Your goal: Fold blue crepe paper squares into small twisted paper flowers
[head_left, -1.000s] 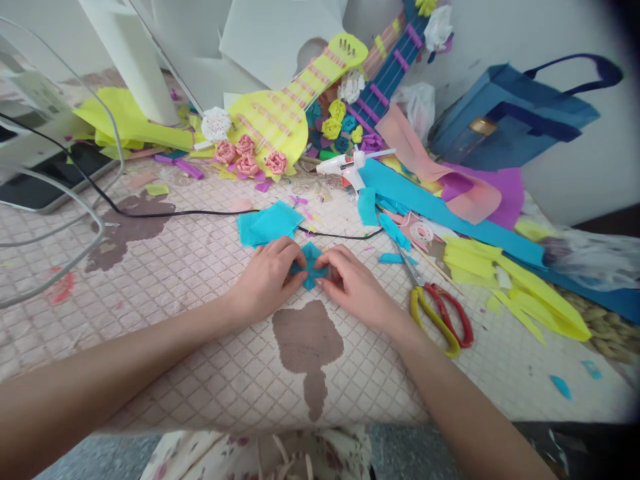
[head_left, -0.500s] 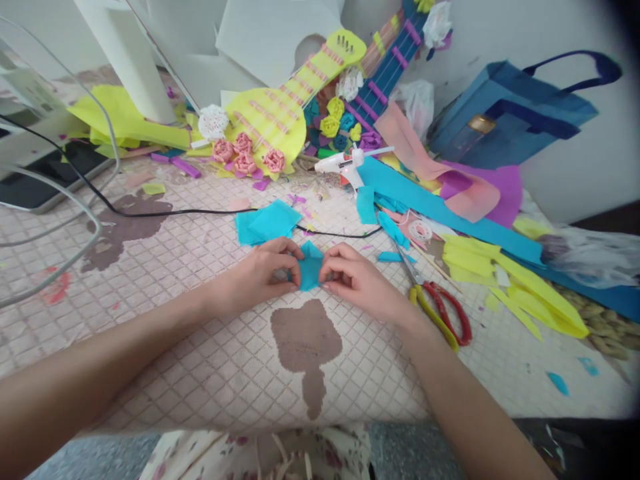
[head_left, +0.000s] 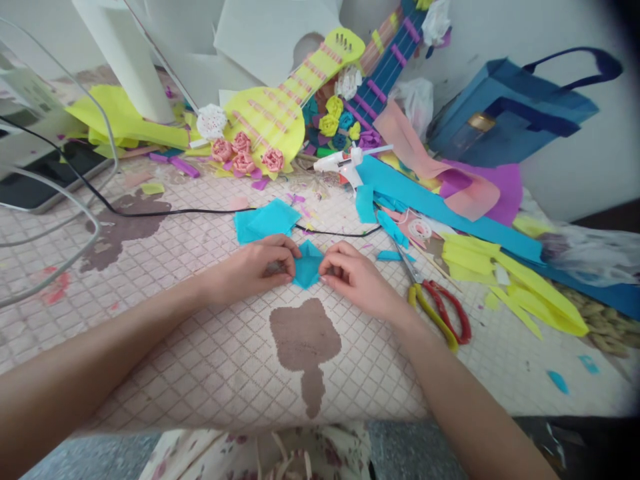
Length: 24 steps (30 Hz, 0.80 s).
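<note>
A small square of bright blue crepe paper is held between my two hands, just above the patterned tablecloth. Its upper part shows a fold or crease. My left hand pinches the left edge with thumb and fingers. On the opposite edge, my right hand has its thumb and fingertips closed on the paper. Behind my left hand lie several loose blue paper squares. To the right of my right hand rest scissors with red and yellow handles.
A white glue gun lies beyond my hands, and a black cord crosses the cloth. Decorated paper guitars, one yellow, stand at the back. Blue strips, yellow paper scraps and a blue bag are on the right.
My left hand has shifted slightly left, and more of the blue paper's face shows between my fingers. My right hand has hardly moved.
</note>
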{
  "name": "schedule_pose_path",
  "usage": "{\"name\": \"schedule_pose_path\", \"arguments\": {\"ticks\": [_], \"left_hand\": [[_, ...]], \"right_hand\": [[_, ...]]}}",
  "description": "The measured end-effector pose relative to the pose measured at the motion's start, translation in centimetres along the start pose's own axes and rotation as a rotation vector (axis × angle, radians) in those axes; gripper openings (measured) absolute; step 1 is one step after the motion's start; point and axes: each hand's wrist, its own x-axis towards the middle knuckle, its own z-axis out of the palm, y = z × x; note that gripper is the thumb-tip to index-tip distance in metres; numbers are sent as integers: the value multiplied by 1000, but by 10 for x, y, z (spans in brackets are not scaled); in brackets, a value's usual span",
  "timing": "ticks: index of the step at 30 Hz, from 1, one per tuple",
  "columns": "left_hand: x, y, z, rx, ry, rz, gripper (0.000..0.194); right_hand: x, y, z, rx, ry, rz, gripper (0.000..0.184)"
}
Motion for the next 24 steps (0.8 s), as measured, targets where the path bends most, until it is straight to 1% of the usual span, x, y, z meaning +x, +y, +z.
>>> {"name": "schedule_pose_path", "arguments": {"ticks": [2,5,7,9,13,19,24], "left_hand": [[0,-1,0,3,-14,26,8],[0,-7,-2,-6,-63,77,12],[-1,-10,-2,-25,-75,74,9],[-1,-10,-2,-36,-60,43,7],[1,-3,2,-15,7,-2,10],[6,8,16,33,174,-32,11],[8,10,22,81,233,-63,11]], "right_hand": [[0,0,1,-3,7,-1,13],[0,0,1,-4,9,8,12],[0,0,1,-6,6,15,11],[-1,1,1,-8,1,19,11],[0,2,1,-11,2,12,10],[1,-1,6,-41,36,19,10],[2,-3,10,-60,79,49,8]]}}
